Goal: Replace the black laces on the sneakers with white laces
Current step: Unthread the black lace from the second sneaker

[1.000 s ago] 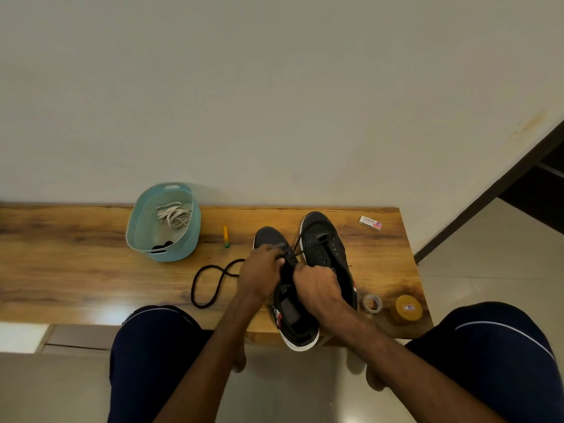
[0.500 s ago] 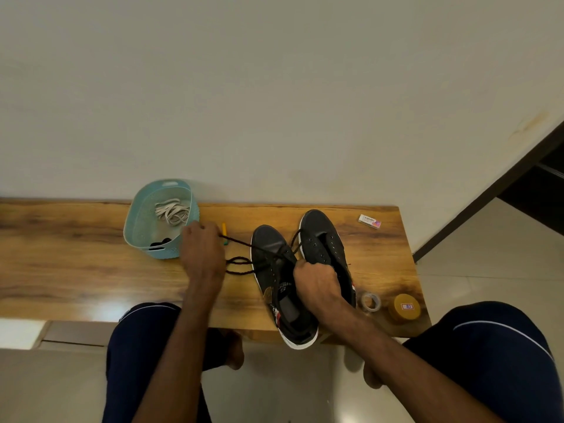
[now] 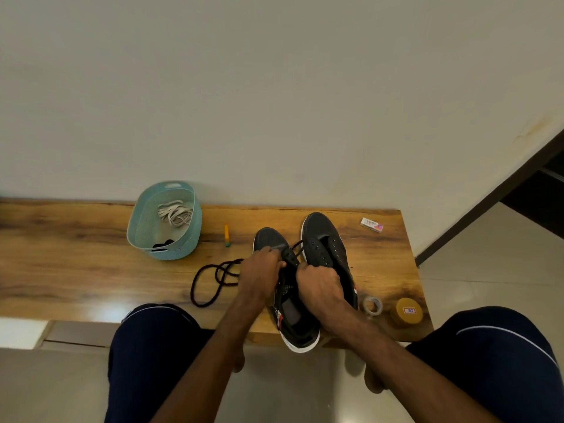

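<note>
Both sneakers stand side by side, toes to the wall, at the centre right of the table point(image 3: 76, 254). The near sneaker point(image 3: 270, 238) sits lower in the frame, its heel out over the table's front edge, probably pulled close so that the eyelets are within easy reach.

The right hand point(image 3: 317, 285) is curled tight on this sneaker's upper by the tongue. It seems to be there as a brace, so that the shoe does not slide when the lace is pulled. The left hand point(image 3: 262, 270) is at the eyelets with its fingers bent and appears to pinch the black lace point(image 3: 207, 282). The freed length of that lace trails left of the hand in loose loops on the table, out of the way.

The far sneaker point(image 3: 323, 239) shows bare eyelets, so I judge its unlacing done.

The white laces point(image 3: 175, 213) wait bundled in the basket point(image 3: 143, 236) at centre left, kept apart until needed. A tape roll point(image 3: 372, 305), a tin point(image 3: 409, 311) and an eraser point(image 3: 371, 224) lie at the right, untouched.
</note>
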Demonstrator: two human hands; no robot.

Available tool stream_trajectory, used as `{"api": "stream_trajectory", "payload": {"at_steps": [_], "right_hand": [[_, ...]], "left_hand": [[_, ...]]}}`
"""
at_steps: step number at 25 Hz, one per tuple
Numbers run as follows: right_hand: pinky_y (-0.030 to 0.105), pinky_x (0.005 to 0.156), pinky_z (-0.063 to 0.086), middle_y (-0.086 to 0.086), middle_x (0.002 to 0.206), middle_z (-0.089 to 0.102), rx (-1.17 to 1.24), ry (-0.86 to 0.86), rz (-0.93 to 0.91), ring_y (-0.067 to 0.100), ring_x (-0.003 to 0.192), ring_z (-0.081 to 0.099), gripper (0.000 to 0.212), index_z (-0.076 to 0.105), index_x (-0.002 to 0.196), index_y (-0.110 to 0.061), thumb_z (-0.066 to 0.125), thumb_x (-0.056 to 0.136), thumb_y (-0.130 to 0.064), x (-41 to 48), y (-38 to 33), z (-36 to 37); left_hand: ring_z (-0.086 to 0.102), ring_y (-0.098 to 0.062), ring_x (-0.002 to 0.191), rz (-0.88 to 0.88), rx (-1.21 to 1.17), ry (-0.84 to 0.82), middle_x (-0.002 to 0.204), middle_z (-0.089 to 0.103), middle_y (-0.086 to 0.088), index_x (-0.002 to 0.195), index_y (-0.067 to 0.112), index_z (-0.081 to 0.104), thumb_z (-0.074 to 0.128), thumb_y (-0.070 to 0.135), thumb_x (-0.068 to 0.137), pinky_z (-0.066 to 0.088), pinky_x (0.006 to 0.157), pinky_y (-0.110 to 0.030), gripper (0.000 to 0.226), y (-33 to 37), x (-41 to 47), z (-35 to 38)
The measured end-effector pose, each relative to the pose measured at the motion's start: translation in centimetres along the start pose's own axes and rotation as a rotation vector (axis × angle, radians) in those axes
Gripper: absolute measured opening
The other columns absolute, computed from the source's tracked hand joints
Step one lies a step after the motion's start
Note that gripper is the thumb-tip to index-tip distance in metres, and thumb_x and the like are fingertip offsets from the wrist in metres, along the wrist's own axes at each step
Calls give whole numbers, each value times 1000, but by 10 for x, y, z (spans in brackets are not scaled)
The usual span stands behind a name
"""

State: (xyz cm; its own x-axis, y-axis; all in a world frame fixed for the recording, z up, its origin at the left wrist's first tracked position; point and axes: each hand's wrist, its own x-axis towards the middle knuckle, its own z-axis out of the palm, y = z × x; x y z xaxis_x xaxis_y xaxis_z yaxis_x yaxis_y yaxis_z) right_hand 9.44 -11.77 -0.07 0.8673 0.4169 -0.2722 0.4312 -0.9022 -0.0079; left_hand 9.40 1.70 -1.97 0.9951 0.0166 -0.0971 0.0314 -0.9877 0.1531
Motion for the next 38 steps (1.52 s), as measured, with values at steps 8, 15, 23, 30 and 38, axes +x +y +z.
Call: {"api": "stream_trajectory", "payload": {"at_steps": [8, 15, 23, 30, 38], "right_hand": [[35, 69, 49, 9, 106, 71, 28, -17, 28, 28, 93, 70, 20, 56, 116, -6, 44, 101, -12, 0, 1, -3], [35, 70, 49, 9, 105, 70, 110, -46, 76, 28, 93, 69, 18, 61, 108, -8, 47, 99, -14, -1, 3, -8], [37, 76, 49, 10, 104, 66, 298, -140, -60, 29, 93, 65, 38, 56, 116, -8, 42, 101, -40, 1, 6, -7], [30, 66, 45, 1, 85, 65, 345, -214, -97, 19, 76, 63, 46, 64, 103, -17, 56, 91, -60, 24, 27, -20], [36, 90, 49, 2, 122, 58, 418, 91, -195, 19, 114, 52, 29, 58, 126, -14, 52, 101, -27, 34, 10, 5]], "left_hand": [[64, -26, 102, -440, 235, 27, 110, 67, -8, 110, 12, 65, 54, 12, 97, 52, 77, -37, 17, -71, 6, -45], [59, -26, 109, -455, 130, 6, 121, 61, -9, 120, 12, 57, 56, 34, 98, 49, 83, -38, 31, -62, -1, -37], [62, -21, 96, -240, -381, -204, 110, 63, -4, 117, 16, 56, 56, 53, 91, 54, 82, -38, 45, -6, -11, 7], [66, -21, 92, -274, -636, -110, 109, 68, -6, 127, 13, 43, 55, 36, 97, 57, 77, -41, 40, -9, -23, 7], [66, -21, 98, -278, -708, -188, 115, 65, -8, 136, 11, 32, 71, 21, 86, 57, 81, -35, 64, -14, -23, 9]]}}
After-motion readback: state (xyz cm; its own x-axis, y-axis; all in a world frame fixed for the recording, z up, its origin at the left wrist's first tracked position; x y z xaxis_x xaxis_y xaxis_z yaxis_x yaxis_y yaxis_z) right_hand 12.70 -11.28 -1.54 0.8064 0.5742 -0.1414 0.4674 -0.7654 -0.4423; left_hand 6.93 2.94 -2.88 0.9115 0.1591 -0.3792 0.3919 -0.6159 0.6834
